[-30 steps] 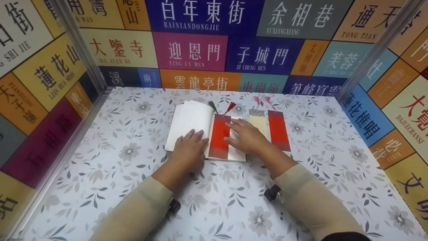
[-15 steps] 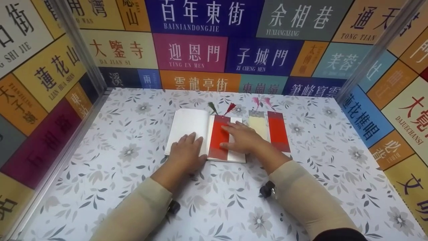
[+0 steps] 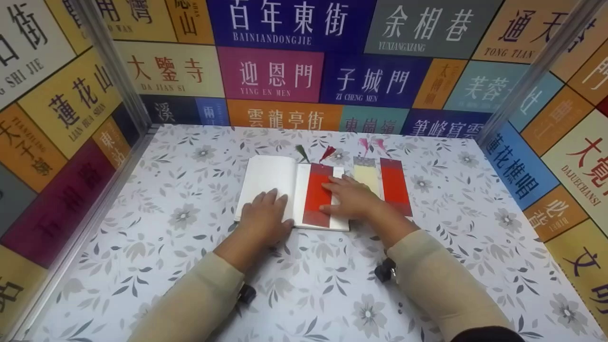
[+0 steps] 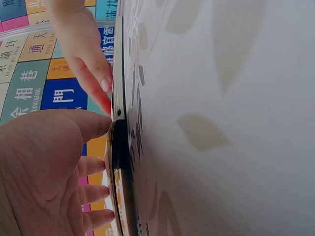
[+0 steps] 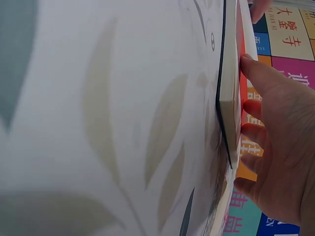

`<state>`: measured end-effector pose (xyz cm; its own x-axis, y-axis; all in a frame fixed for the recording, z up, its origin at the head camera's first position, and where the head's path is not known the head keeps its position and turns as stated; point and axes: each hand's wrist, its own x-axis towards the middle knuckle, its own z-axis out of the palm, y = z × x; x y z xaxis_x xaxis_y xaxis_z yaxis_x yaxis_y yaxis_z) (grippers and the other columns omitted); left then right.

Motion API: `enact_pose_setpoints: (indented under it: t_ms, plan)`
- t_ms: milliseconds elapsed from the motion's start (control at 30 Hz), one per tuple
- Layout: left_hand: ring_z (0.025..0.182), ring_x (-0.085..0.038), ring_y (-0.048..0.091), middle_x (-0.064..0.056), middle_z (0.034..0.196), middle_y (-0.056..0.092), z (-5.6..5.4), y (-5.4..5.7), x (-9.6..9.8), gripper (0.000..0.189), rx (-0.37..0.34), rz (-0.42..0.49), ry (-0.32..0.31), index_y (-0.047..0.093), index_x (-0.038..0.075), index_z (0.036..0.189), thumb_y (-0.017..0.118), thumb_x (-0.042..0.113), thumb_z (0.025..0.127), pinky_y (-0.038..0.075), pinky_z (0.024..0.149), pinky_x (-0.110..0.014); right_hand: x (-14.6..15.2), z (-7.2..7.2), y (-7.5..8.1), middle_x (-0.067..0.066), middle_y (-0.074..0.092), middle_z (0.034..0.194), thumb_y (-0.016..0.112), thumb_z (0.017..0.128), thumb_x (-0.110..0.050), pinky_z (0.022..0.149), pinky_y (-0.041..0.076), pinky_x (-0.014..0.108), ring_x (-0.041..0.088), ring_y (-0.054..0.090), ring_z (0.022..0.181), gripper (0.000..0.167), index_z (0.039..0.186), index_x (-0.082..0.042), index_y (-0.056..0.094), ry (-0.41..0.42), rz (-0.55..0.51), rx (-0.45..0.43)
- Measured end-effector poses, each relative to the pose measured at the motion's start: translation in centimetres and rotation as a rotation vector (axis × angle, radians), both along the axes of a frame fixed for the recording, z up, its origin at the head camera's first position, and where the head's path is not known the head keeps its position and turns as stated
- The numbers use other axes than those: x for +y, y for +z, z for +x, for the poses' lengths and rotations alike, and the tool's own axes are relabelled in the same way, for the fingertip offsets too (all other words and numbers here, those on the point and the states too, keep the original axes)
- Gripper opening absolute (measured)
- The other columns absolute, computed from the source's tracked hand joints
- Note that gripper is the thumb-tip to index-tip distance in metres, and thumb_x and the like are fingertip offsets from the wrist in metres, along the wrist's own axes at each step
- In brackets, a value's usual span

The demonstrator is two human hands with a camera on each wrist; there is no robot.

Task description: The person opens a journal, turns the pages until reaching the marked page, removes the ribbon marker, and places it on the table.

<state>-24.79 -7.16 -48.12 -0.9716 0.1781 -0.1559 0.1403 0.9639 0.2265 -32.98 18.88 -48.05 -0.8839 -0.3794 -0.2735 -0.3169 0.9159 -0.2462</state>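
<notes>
An open book [image 3: 270, 173] lies in the middle of the table, its white pages spread. My left hand [image 3: 266, 218] rests flat on the left page with straight fingers, thumb near the spine. On the right page lies a red bookmark [image 3: 317, 194], a dark red tassel [image 3: 327, 152] at its top. The fingertips of my right hand [image 3: 350, 198] touch that bookmark's right side, fingers extended. In the right wrist view, the right hand [image 5: 285, 128] spreads over the red strip [image 5: 241, 42] on the page block [image 5: 228, 83]. A green tassel [image 3: 301, 153] sticks out above the book.
Right of the book lie a cream bookmark [image 3: 365, 174], partly behind my right hand, and another red bookmark [image 3: 395, 183], both with pink tassels [image 3: 378, 144]. A floral cloth [image 3: 190, 256] covers the table. Lettered panels [image 3: 270, 73] stand at the back and sides.
The raised left pages have settled flat, and my left hand has shifted slightly toward the left. My right hand first reached left over the red bookmark, then slid right along with it.
</notes>
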Motion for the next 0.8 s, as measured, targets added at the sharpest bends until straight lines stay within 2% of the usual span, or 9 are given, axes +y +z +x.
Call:
enact_pose_setpoints:
  t_ms: [267,467,600,667,800]
  plan:
    - [0.166,-0.038,0.025,-0.009,0.179,0.027,0.0,0.1,0.1,0.077,-0.018,-0.004,0.002,0.034,0.02,0.169,0.061,0.052,0.104,0.029,0.131,-0.065,2.0,0.0,0.3,-0.006,0.025,0.18,0.071,0.088,-0.073,0.129,0.022,0.075,0.033,0.011,0.169,0.089,0.165,-0.047,0.036,-0.067,-0.012,-0.03]
    - [0.166,-0.038,0.025,-0.01,0.179,0.026,0.1,0.2,0.0,0.076,-0.012,-0.012,-0.003,0.035,0.02,0.169,0.059,0.053,0.105,0.029,0.131,-0.066,3.0,0.1,0.3,-0.008,0.025,0.18,0.071,0.088,-0.076,0.129,0.025,0.074,0.032,0.009,0.17,0.089,0.164,-0.049,0.036,-0.106,-0.018,-0.04]
    - [0.166,-0.038,0.025,-0.01,0.179,0.026,0.1,0.2,0.0,0.076,-0.015,-0.008,-0.004,0.034,0.019,0.169,0.059,0.053,0.105,0.028,0.132,-0.065,3.5,0.2,0.4,-0.007,0.027,0.179,0.072,0.089,-0.073,0.13,0.026,0.072,0.032,0.008,0.17,0.088,0.165,-0.046,0.038,-0.119,-0.041,-0.044]
    - [0.166,-0.038,0.025,-0.01,0.179,0.026,0.2,0.2,0.0,0.076,-0.018,-0.01,-0.004,0.034,0.019,0.169,0.058,0.053,0.105,0.028,0.132,-0.065,3.6,0.1,0.4,-0.005,0.029,0.178,0.073,0.09,-0.071,0.13,0.028,0.07,0.032,0.011,0.169,0.087,0.165,-0.042,0.04,-0.13,-0.064,-0.046]
    - [0.166,-0.038,0.024,-0.01,0.179,0.025,0.2,0.2,0.1,0.076,-0.023,-0.015,-0.007,0.033,0.02,0.169,0.057,0.054,0.105,0.028,0.132,-0.065,3.1,0.1,0.5,0.003,0.04,0.171,0.078,0.088,-0.066,0.126,0.042,0.062,0.032,0.03,0.16,0.09,0.164,-0.033,0.044,-0.214,-0.134,-0.041]
